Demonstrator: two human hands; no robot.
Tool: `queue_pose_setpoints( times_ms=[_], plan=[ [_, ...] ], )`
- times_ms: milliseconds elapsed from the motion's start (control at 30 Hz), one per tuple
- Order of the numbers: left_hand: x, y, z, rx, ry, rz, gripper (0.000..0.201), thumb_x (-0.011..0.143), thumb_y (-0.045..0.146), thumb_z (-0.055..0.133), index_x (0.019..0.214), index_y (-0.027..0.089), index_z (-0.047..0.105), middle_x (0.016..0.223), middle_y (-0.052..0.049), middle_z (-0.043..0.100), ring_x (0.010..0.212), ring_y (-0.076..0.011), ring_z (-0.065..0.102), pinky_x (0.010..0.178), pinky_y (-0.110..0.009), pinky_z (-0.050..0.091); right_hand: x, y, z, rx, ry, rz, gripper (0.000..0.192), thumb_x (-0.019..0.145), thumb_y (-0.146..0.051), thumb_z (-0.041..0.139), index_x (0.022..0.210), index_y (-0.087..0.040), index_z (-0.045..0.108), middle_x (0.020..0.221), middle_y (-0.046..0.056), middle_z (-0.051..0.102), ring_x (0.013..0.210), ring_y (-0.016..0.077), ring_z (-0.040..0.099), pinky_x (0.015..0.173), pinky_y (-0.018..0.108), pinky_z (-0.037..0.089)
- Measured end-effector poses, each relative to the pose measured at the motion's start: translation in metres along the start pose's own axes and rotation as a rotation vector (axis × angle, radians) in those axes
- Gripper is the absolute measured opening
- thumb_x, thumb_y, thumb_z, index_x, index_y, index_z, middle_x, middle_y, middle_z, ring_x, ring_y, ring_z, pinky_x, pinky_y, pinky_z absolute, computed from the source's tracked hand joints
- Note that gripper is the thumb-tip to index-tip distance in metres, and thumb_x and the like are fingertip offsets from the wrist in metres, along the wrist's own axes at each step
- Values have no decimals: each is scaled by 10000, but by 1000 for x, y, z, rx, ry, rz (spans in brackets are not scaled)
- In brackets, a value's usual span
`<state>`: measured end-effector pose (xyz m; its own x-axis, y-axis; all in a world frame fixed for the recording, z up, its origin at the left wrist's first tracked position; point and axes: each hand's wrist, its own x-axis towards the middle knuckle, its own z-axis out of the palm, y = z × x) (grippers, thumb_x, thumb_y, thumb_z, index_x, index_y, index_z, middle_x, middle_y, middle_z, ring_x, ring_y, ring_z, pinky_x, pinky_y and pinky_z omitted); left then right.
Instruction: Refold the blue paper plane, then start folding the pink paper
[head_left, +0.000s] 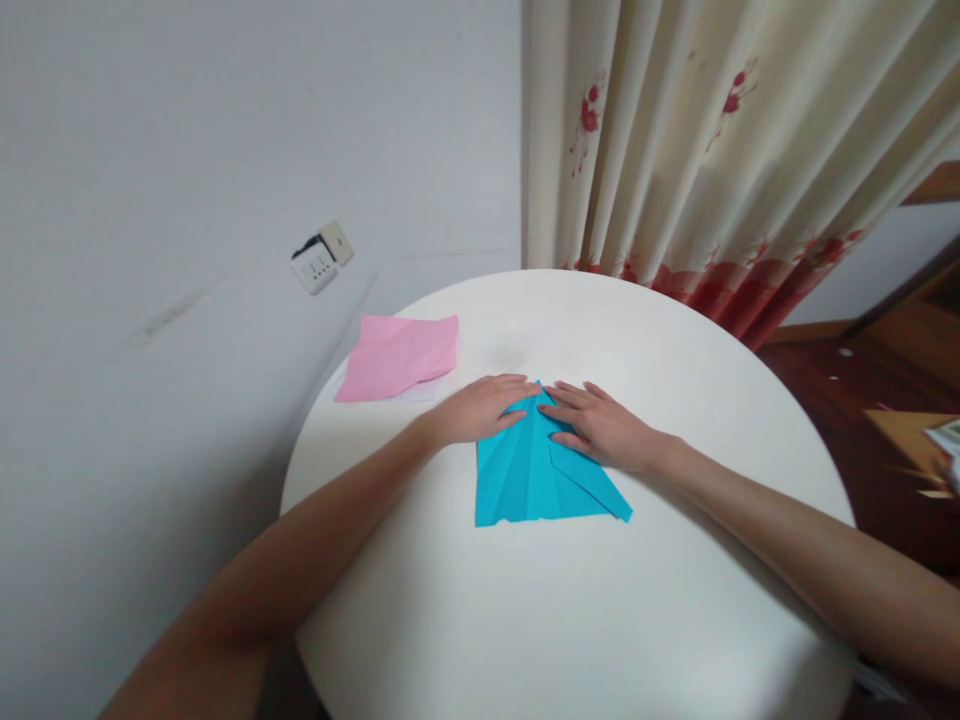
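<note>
Left hand (484, 408) and right hand (596, 425) are lying flat, fingers extended, gripping nothing, both pressing the pointed top of a folded blue paper (536, 475). The paper is resting mid-way on a round white table (570, 620). Pink paper (399, 355) is sitting near the table's left rim, clear of both hands.

A round white table (675, 620) stands against a pale grey wall (187, 150) bearing a socket (321, 257). Behind the table's far edge hangs a cream curtain (697, 130) with red flowers; dark wooden floor (862, 420) lies right.
</note>
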<state>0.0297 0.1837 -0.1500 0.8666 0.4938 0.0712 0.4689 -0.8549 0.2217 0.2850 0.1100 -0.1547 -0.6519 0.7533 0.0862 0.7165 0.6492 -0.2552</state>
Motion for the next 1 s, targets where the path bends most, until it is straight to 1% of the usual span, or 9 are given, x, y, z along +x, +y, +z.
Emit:
queue_pose_setpoints(
  times_ms=[133,333,433,633,833,1000],
  plan=[
    [6,-6,9,46,8,3,476,1050,418,364,1495,258,416,1562,-12,408,1470,-223,304,1207,-383,238,1,0,1,-22,9,4,553,1017,-490,431,1492,-208,452,1594,146,328,1473,350,289,1139,654,272],
    [11,-10,17,90,59,-46,525,1055,480,293,1514,245,389,1592,-32,352,1496,-247,242,1212,-418,229,1,-1,2,-55,12,4,545,1017,-483,440,1483,-202,465,1584,149,348,1466,349,306,1129,653,300],
    [9,-8,16,104,59,-51,527,1056,481,289,1520,251,385,1602,-43,330,1504,-256,218,1215,-436,229,1,0,3,-59,20,3,540,1018,-483,437,1481,-207,465,1583,146,351,1467,347,306,1128,653,305],
    [0,-6,12,113,29,-8,504,1043,498,338,1516,330,390,1599,-31,332,1502,-271,219,1218,-440,228,1,2,4,-31,37,-16,543,1015,-490,441,1492,-231,450,1585,131,354,1464,347,310,1125,663,305],
    [-1,-6,13,114,24,-42,514,1042,510,327,1531,355,348,1603,-29,324,1499,-283,220,1214,-465,217,0,2,6,-40,37,-12,542,1020,-496,426,1492,-231,450,1589,137,342,1468,347,303,1122,669,304],
    [1,-8,14,116,6,-94,532,1038,540,305,1546,381,297,1631,-24,254,1510,-295,182,1217,-488,178,0,3,8,-62,39,-11,536,1021,-485,431,1487,-220,460,1589,143,339,1469,348,300,1127,666,296]
  ],
)
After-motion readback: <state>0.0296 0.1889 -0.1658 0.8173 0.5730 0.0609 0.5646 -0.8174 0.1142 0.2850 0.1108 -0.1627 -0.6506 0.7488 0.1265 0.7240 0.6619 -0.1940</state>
